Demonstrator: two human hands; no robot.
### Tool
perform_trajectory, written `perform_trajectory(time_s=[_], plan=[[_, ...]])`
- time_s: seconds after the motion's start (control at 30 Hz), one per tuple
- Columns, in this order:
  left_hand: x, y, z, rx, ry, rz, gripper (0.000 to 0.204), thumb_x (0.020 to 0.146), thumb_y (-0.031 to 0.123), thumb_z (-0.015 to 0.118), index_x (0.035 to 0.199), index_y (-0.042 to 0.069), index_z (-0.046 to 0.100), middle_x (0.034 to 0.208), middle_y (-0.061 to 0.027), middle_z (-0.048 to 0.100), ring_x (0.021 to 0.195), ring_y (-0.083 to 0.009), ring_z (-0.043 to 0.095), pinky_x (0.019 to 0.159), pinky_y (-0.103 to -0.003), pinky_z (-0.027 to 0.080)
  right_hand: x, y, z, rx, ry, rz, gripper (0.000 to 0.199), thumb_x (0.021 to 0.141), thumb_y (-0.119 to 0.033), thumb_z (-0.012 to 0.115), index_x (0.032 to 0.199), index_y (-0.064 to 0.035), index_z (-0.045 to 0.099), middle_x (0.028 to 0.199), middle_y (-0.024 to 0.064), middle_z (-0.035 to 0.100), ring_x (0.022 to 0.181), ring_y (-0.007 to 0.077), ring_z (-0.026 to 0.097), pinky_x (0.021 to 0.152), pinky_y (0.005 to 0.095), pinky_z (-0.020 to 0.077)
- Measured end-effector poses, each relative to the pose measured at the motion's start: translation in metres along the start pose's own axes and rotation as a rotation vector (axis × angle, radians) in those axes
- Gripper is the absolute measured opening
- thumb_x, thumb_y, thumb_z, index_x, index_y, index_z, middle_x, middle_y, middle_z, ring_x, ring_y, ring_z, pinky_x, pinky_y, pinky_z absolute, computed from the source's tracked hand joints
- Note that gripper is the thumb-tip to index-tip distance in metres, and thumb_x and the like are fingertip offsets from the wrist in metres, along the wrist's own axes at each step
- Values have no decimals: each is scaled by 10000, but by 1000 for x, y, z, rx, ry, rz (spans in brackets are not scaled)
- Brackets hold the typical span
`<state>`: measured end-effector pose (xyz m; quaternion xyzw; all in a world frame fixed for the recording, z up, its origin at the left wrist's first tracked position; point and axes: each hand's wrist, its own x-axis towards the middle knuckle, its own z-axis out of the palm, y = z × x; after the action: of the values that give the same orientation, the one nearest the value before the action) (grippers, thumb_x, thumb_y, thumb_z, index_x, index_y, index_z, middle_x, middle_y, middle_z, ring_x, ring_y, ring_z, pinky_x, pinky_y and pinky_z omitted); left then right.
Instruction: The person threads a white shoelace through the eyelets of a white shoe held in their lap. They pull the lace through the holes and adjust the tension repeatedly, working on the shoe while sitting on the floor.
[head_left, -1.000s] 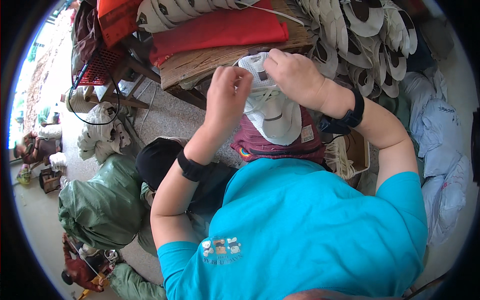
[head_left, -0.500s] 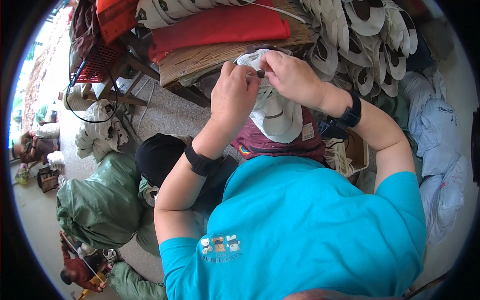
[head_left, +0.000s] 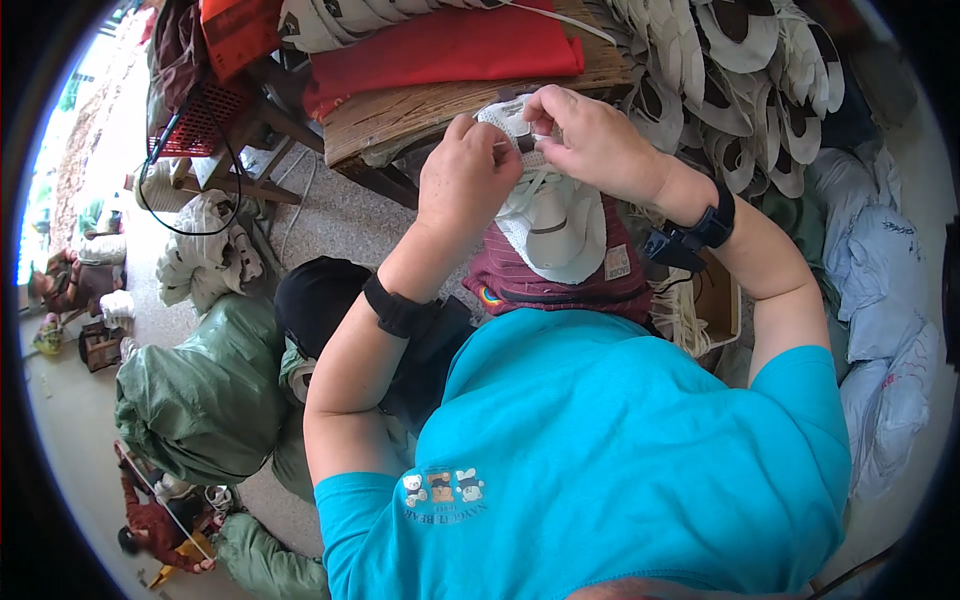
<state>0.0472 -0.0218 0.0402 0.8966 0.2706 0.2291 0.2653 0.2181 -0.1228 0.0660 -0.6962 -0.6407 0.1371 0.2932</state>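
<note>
Left hand: fingers curled, contents hidden, cannot tell. Right hand: thumb and forefinger apparently pinching white lace. White shoe upper between and nearer, over maroon cloth; wooden table farther. Likely light, pliable; grip eyelet edges.

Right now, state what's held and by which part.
Left hand and right hand seem to pinch lace over the white shoe upper; which part cannot be told.
</note>
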Motion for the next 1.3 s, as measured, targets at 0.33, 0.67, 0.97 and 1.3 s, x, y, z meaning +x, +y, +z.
perform_trajectory(time_s=[0.33, 0.67, 0.97, 1.3], plan=[[-2, 5, -2, 84, -22, 10, 126, 837, 171, 688, 905, 71, 652, 977, -136, 574, 788, -344, 658, 679, -452, 541, 0, -6, 15, -51, 41, 37, 287, 846, -27, 614, 1125, -49, 552, 942, 116, 661, 868, 303, 673, 759, 389, 545], [0, 1, 1, 57, 2, 33, 79, 818, 144, 668, 851, 75, 647, 962, -126, 581, 794, -343, 661, 667, -442, 549, -3, -4, 9, -146, 125, -53, 301, 865, -42, 598, 1163, -68, 563, 909, 91, 660, 861, 284, 678, 732, 386, 547], [4, 3, 2, 95, -36, -14, 133, 820, 200, 688, 896, 91, 699, 949, -112, 598, 800, -328, 661, 717, -427, 535, -6, -1, 28, -172, 221, -85, 262, 898, -54, 587, 1157, -87, 572, 944, 97, 678, 829, 299, 680, 713, 385, 549], [-8, -5, -9, -171, 171, 115, 131, 777, 45, 694, 885, 57, 620, 819, -76, 518, 656, -235, 556, 609, -343, 486, 3, -13, -1, -137, 21, -237, 158, 845, -105, 689, 992, -64, 650, 996, 96, 584, 862, 288, 645, 739, 387, 544]])
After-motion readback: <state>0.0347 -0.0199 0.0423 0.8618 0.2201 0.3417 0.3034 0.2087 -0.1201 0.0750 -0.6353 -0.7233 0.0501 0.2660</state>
